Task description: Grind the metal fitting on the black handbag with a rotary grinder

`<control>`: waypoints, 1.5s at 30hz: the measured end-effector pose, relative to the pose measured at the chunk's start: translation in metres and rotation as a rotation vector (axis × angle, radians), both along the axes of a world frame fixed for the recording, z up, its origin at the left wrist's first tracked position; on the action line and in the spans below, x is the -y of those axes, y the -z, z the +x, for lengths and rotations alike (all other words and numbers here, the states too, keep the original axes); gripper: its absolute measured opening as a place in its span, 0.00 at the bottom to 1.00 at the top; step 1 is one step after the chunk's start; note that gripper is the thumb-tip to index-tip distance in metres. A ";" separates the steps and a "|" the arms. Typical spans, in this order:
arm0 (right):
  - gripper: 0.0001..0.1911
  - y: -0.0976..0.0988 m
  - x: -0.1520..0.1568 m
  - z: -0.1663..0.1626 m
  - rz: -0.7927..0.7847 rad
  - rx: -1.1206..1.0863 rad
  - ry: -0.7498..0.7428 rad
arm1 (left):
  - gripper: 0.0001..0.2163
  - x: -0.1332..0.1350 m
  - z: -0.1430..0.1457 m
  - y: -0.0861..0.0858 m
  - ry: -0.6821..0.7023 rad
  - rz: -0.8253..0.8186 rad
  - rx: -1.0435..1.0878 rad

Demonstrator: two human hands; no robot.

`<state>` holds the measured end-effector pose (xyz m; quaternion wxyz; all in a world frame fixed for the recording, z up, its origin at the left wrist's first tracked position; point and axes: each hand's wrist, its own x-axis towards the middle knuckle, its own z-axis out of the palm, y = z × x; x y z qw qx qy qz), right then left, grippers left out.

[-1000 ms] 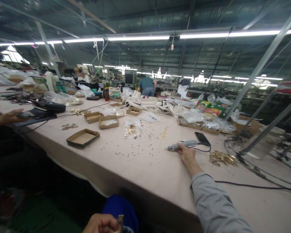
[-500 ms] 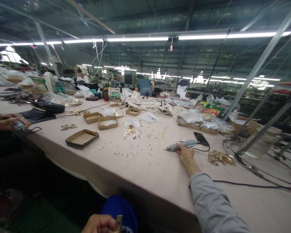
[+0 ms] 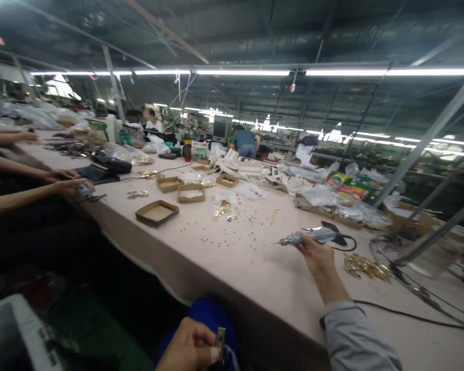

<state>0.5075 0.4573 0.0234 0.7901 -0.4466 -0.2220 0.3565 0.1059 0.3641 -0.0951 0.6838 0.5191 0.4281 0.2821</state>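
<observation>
At far left a co-worker's hands (image 3: pixel 71 184) rest on the pink counter (image 3: pixel 232 268). Low in view, the left hand (image 3: pixel 189 348), its grip pinched shut, holds a small flat brass-coloured metal piece (image 3: pixel 218 338) upright below the counter edge. Further right, the right hand (image 3: pixel 317 255) is clamped round a slim grey corded electric screwdriver (image 3: pixel 309 237), lying level just above the counter, tip pointing left. Brass parts (image 3: pixel 365 267) are heaped beside it.

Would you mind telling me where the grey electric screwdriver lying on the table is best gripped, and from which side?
Probably around the thick grey barrel of the electric screwdriver, coming from above on the near side, as the right hand does. It lies flat, thin bit pointing left and cord leaving the right end, so the middle is the widest, unencumbered part.
</observation>
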 end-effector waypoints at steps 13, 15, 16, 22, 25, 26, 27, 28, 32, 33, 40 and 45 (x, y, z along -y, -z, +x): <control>0.27 0.011 0.164 -0.152 -0.213 0.020 -0.161 | 0.11 0.017 0.017 -0.049 -0.022 -0.138 -0.008; 0.28 0.020 0.169 -0.160 -0.210 0.023 -0.177 | 0.09 0.020 0.017 -0.051 -0.037 -0.115 -0.006; 0.28 0.022 0.171 -0.163 -0.207 0.027 -0.185 | 0.08 0.021 0.017 -0.051 -0.049 -0.103 -0.008; 0.31 0.021 0.173 -0.174 -0.251 0.075 -0.179 | 0.03 0.022 0.016 -0.053 -0.096 -0.067 -0.047; 0.31 0.022 0.171 -0.177 -0.257 0.083 -0.183 | 0.02 0.022 0.016 -0.053 -0.104 -0.062 -0.065; 0.31 0.023 0.171 -0.178 -0.260 0.087 -0.187 | 0.02 0.022 0.017 -0.053 -0.106 -0.060 -0.072; 0.31 0.024 0.170 -0.178 -0.264 0.091 -0.191 | 0.01 0.021 0.017 -0.053 -0.107 -0.059 -0.078; 0.32 0.026 0.169 -0.179 -0.266 0.097 -0.193 | 0.01 0.021 0.017 -0.053 -0.108 -0.057 -0.085; 0.32 0.030 0.168 -0.179 -0.254 0.105 -0.188 | 0.01 0.020 0.017 -0.054 -0.108 -0.047 -0.104; 0.31 0.031 0.168 -0.179 -0.250 0.106 -0.186 | 0.01 0.020 0.017 -0.054 -0.107 -0.046 -0.106; 0.31 0.033 0.168 -0.182 -0.261 0.132 -0.170 | 0.02 0.019 0.016 -0.053 -0.107 -0.048 -0.123; 0.31 0.029 0.170 -0.185 -0.263 0.139 -0.147 | 0.03 0.020 0.016 -0.053 -0.111 -0.042 -0.134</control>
